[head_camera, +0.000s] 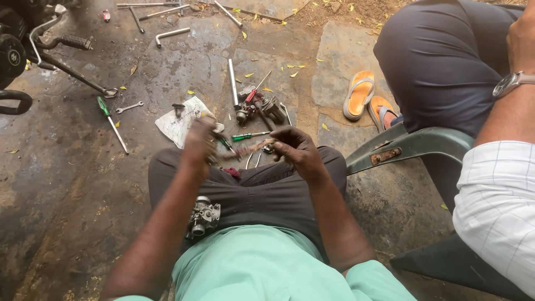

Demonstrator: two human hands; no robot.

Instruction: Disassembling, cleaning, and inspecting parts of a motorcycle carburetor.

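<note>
My left hand (199,140) and my right hand (296,149) are raised over my knees and hold the two ends of a thin, grimy strip or cable (245,149) stretched between them; motion blur hides what it is exactly. A grey metal carburettor (204,216) rests on my left thigh, below my left forearm. A green-handled screwdriver (249,135) lies on the ground just beyond my hands.
On the stone floor lie a sheet of paper (178,124) with small parts, an engine part with a red-handled tool (252,105), a spanner (129,106), another green screwdriver (111,124) and metal rods (232,81). Motorcycle parts (33,50) are at far left. Another person sits in a green chair (412,146) at right.
</note>
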